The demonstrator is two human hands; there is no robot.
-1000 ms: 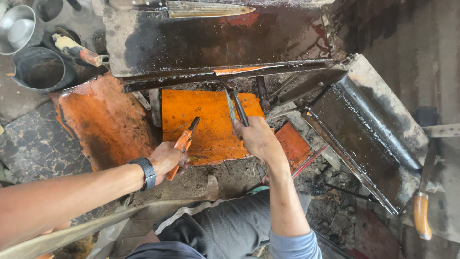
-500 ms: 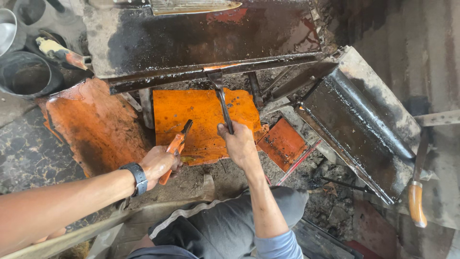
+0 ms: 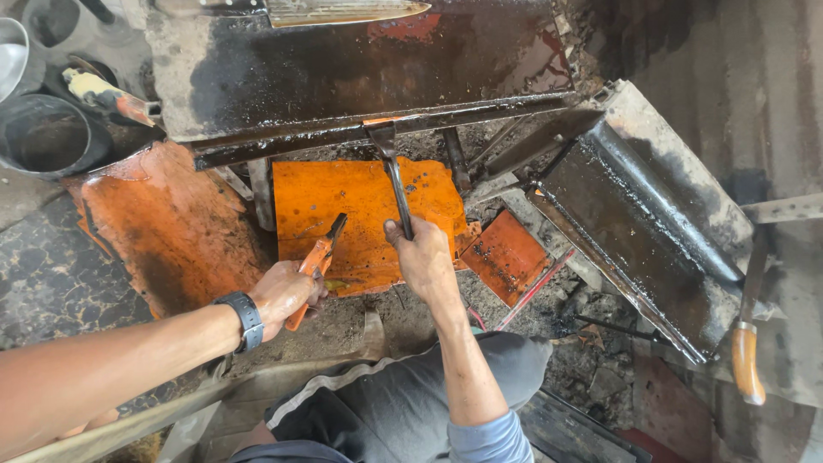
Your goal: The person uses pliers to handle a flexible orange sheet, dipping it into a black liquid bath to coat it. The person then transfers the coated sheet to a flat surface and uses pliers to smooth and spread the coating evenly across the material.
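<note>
A person's right hand (image 3: 426, 257) gripped a dark steel bar tool (image 3: 394, 180), its tip hooked under the blackened metal rail (image 3: 377, 133), while the left hand (image 3: 283, 291) closed around orange-handled pliers (image 3: 319, 261) resting on the flat orange-coated metal sheet (image 3: 360, 223) just below. Steady, square pressure on the bar, with the pliers bracing the sheet, looked the surest approach. The work lay on a grimy, oil-stained floor (image 3: 51, 274) crowded with dark metal buckets (image 3: 43, 137).

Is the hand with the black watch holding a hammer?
No, the left hand, the one with the black wristwatch, grips orange-handled pliers over the orange sheet, not a hammer.
</note>
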